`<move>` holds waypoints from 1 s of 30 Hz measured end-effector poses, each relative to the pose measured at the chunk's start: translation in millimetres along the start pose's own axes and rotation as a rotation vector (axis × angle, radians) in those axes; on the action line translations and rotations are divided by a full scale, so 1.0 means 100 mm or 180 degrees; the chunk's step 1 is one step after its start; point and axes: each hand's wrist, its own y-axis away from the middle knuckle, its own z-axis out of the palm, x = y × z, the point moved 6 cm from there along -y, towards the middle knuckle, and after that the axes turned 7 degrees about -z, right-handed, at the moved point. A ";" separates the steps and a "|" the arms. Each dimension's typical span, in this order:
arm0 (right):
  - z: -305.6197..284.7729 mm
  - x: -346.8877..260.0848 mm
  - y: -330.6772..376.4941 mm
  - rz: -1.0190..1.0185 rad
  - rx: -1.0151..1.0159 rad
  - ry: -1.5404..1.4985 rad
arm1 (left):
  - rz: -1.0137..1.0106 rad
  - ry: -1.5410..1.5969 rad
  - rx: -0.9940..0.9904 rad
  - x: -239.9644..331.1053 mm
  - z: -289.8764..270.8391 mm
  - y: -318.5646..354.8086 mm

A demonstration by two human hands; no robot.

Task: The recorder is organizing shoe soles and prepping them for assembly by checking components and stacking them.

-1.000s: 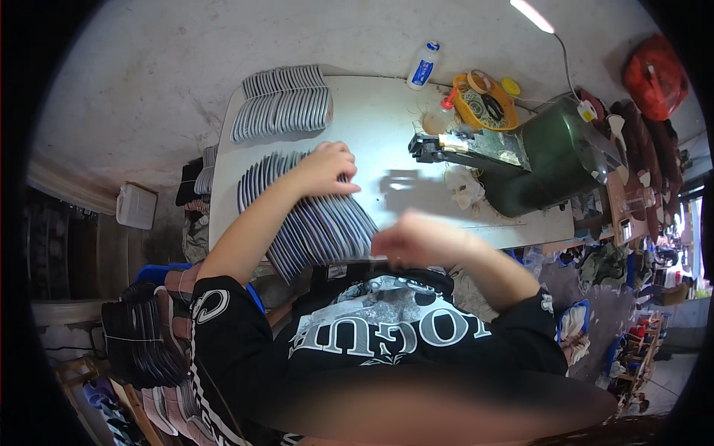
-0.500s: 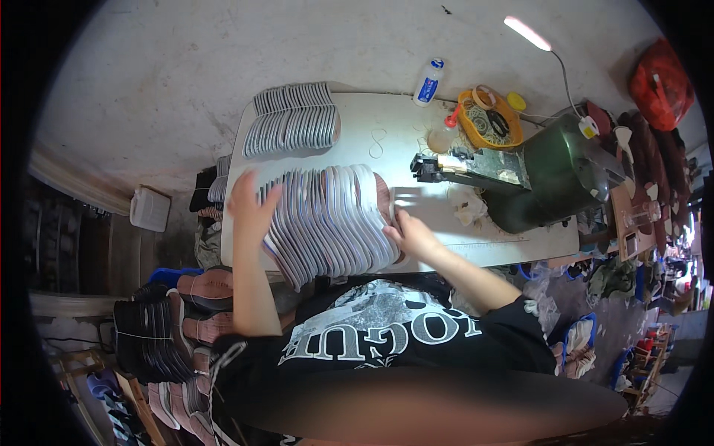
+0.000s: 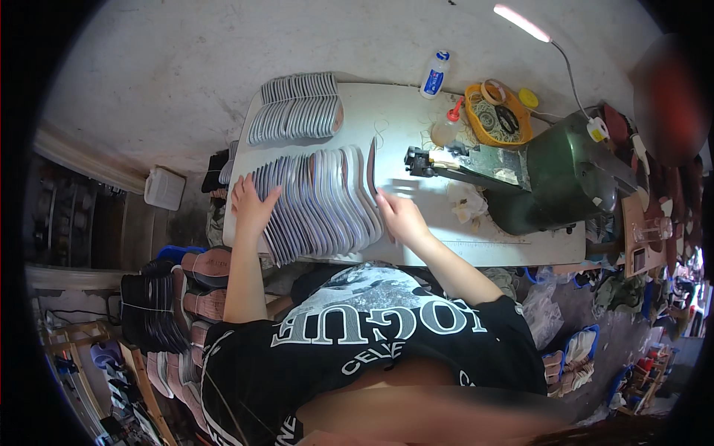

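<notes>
A long row of grey-white shoe soles [image 3: 320, 204] stands on edge, packed side by side, near the front of the white table [image 3: 401, 256]. My left hand [image 3: 254, 209] rests against the row's left end, thumb and fingers spread apart. At the other end my right hand [image 3: 404, 221] pinches one shoe sole [image 3: 371, 165] by its edge. That sole shows a reddish-brown face and stands slightly apart from the rest. The fingertips behind it are partly hidden.
Behind the row lies a tied bundle of soles [image 3: 294, 119]. To the right are a green machine [image 3: 550, 178] with a long arm, a yellow basket [image 3: 476, 134], a red-tipped bottle [image 3: 446, 132] and a white bottle [image 3: 435, 78]. More bundled soles [image 3: 156, 316] are stacked at lower left.
My left hand has come down onto the row's left end. The sole at the right end has separated from the row, with my right hand gripping it.
</notes>
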 end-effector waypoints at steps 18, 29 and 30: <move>-0.93 -0.59 0.55 0.0030 -0.1456 -0.2283 | -0.0312 0.5402 -0.2591 2.39 0.18 0.36; -0.58 -0.15 0.10 -0.0177 -0.1299 -0.4594 | -0.0449 0.4856 -0.2602 2.68 0.47 0.36; -0.58 -0.17 0.07 -0.0170 -0.1286 -0.4619 | -0.0073 0.4822 -0.2714 2.73 0.46 0.40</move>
